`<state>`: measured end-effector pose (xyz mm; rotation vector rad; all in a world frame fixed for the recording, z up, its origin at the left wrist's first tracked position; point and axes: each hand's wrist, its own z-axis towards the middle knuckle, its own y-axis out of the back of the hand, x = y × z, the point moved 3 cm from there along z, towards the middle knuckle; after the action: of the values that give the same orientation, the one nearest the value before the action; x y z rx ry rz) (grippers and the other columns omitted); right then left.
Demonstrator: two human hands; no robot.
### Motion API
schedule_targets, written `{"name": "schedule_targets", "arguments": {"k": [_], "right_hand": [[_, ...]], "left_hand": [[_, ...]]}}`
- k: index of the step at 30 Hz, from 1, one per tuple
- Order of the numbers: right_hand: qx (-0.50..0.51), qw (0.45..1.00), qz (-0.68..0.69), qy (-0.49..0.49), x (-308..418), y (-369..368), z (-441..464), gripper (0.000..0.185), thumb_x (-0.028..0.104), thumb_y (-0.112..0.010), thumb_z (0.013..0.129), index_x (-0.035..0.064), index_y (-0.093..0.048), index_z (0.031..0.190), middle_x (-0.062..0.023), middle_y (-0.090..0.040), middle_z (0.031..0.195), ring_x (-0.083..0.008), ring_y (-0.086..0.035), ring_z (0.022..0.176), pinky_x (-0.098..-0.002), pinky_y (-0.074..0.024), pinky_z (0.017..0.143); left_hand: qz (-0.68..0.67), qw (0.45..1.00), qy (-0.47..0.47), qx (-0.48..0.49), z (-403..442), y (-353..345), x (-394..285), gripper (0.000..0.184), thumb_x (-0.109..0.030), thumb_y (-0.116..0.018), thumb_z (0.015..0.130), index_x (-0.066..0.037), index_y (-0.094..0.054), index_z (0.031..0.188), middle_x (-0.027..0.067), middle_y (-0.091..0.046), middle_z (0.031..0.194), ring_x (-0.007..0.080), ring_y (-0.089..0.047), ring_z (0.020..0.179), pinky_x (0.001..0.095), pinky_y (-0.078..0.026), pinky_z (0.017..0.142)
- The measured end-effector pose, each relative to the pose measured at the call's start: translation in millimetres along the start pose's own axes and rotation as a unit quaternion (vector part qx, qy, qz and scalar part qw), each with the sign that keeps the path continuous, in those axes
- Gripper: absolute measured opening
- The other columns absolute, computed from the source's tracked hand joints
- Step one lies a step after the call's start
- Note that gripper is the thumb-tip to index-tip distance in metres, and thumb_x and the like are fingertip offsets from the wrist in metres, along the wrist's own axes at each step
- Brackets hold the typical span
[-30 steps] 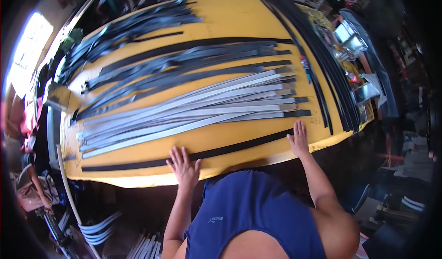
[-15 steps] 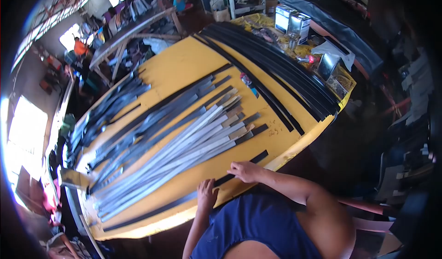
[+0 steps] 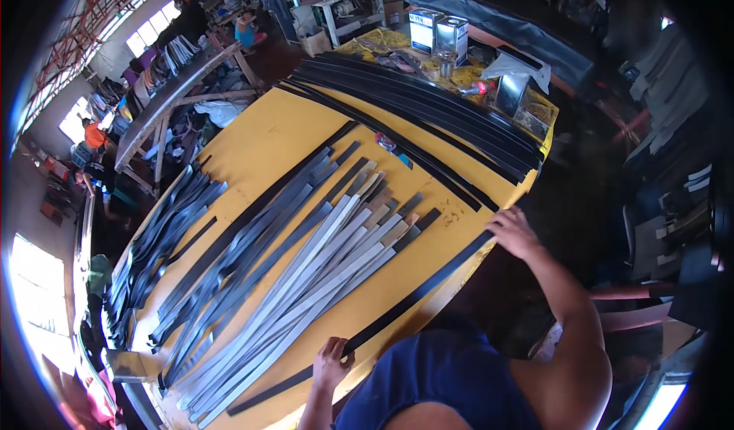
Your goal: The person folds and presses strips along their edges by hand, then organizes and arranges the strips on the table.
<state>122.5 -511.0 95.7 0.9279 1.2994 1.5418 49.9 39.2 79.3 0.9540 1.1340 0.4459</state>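
Observation:
A long black strip (image 3: 413, 298) lies along the near edge of the yellow table (image 3: 248, 136). My right hand (image 3: 514, 231) is closed over the strip's far right end, at the table edge. Lower down, my left hand (image 3: 333, 363) has its fingers curled onto the same strip, which runs on past it to the lower left. Beside the strip is a fanned bundle of light grey strips (image 3: 306, 277), some with tan ends. Darker grey strips (image 3: 252, 239) lie further left, and a heap of dark, curled strips (image 3: 164, 223) sits at the table's left side.
Long black strips (image 3: 413, 105) are stacked across the table's far side. Behind them stand metal cans (image 3: 451, 38), a jar (image 3: 446, 67) and a red-capped bottle (image 3: 475, 88). A wooden frame (image 3: 164, 109) stands beyond the table. Two people (image 3: 95, 136) (image 3: 246, 31) are in the background.
My right hand has moved right and away along the strip to its far end. My left hand has shifted slightly down. The strip's right end now reaches further toward the table's right edge.

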Motion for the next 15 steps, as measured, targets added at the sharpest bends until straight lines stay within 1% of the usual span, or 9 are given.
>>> {"name": "schedule_targets", "arguments": {"k": [2,4,6,8,10,12,13,14,15], "right_hand": [[0.007,0.994,-0.049,-0.100,-41,5,-45,0.046,0.021,-0.078,0.077,0.0161,-0.065,0.120,-0.0037,-0.060,0.120,-0.0247,-0.050,0.126,-0.0504,-0.0301,0.116],[0.037,0.978,-0.071,-0.194,-84,-1,-101,0.047,0.019,-0.077,0.078,0.0162,-0.064,0.122,-0.0044,-0.059,0.126,-0.0249,-0.048,0.130,-0.0502,-0.0291,0.117],[0.065,0.954,-0.099,-0.275,-126,-15,-164,0.049,0.021,-0.078,0.080,0.0184,-0.063,0.127,-0.0033,-0.058,0.131,-0.0244,-0.047,0.132,-0.0501,-0.0299,0.117],[0.098,0.923,-0.111,-0.356,-156,-28,-217,0.052,0.021,-0.078,0.081,0.0190,-0.061,0.130,-0.0033,-0.057,0.134,-0.0245,-0.045,0.134,-0.0491,-0.0305,0.117],[0.127,0.897,-0.087,-0.413,-181,-41,-251,0.053,0.020,-0.077,0.082,0.0199,-0.059,0.132,-0.0037,-0.057,0.136,-0.0255,-0.046,0.134,-0.0472,-0.0314,0.116],[0.106,0.874,-0.068,-0.470,-216,-67,-282,0.052,0.020,-0.077,0.083,0.0194,-0.060,0.132,-0.0041,-0.057,0.137,-0.0264,-0.047,0.134,-0.0468,-0.0324,0.115],[0.088,0.875,-0.069,-0.472,-232,-68,-280,0.050,0.020,-0.075,0.085,0.0177,-0.059,0.132,-0.0056,-0.056,0.137,-0.0274,-0.047,0.133,-0.0472,-0.0331,0.115],[0.071,0.875,-0.071,-0.473,-245,-65,-279,0.049,0.020,-0.074,0.086,0.0160,-0.058,0.133,-0.0071,-0.056,0.138,-0.0284,-0.047,0.133,-0.0477,-0.0337,0.115],[0.056,0.875,-0.073,-0.474,-254,-59,-273,0.048,0.021,-0.072,0.088,0.0143,-0.058,0.133,-0.0086,-0.056,0.138,-0.0294,-0.048,0.133,-0.0482,-0.0344,0.114]], "left_hand": [[-0.014,1.000,-0.020,0.018,5,18,2,0.030,-0.012,-0.078,0.074,-0.005,-0.068,0.101,0.0120,-0.066,0.098,0.0324,-0.068,0.086,0.0414,-0.057,0.074],[-0.020,0.999,-0.034,0.029,22,42,-9,0.028,-0.012,-0.079,0.073,-0.005,-0.069,0.098,0.0109,-0.067,0.097,0.0308,-0.069,0.082,0.0404,-0.057,0.072],[-0.008,0.998,-0.034,0.049,47,67,-34,0.028,-0.012,-0.081,0.072,-0.006,-0.069,0.097,0.0093,-0.066,0.096,0.0297,-0.069,0.080,0.0399,-0.057,0.070],[-0.010,0.996,-0.063,0.062,75,87,-57,0.029,-0.012,-0.082,0.071,-0.006,-0.069,0.097,0.0075,-0.066,0.094,0.0279,-0.068,0.079,0.0394,-0.057,0.068],[0.038,0.986,-0.158,0.041,117,99,-90,0.029,-0.011,-0.081,0.071,-0.006,-0.068,0.097,0.0072,-0.064,0.094,0.0261,-0.067,0.074,0.0379,-0.055,0.063],[0.080,0.968,-0.234,0.038,172,109,-136,0.024,-0.009,-0.078,0.073,-0.005,-0.067,0.095,0.0070,-0.063,0.089,0.0254,-0.066,0.071,0.0368,-0.055,0.060],[0.130,0.954,-0.270,0.020,201,112,-161,0.017,-0.008,-0.074,0.076,-0.006,-0.068,0.092,0.0057,-0.061,0.083,0.0232,-0.064,0.068,0.0363,-0.053,0.058],[0.188,0.930,-0.317,-0.003,235,111,-174,0.014,-0.007,-0.072,0.076,-0.007,-0.069,0.090,0.0047,-0.058,0.078,0.0210,-0.061,0.064,0.0347,-0.052,0.055],[0.213,0.903,-0.374,-0.022,276,116,-180,0.012,-0.007,-0.071,0.077,-0.007,-0.069,0.089,0.0042,-0.057,0.080,0.0206,-0.061,0.067,0.0394,-0.053,0.059]]}}
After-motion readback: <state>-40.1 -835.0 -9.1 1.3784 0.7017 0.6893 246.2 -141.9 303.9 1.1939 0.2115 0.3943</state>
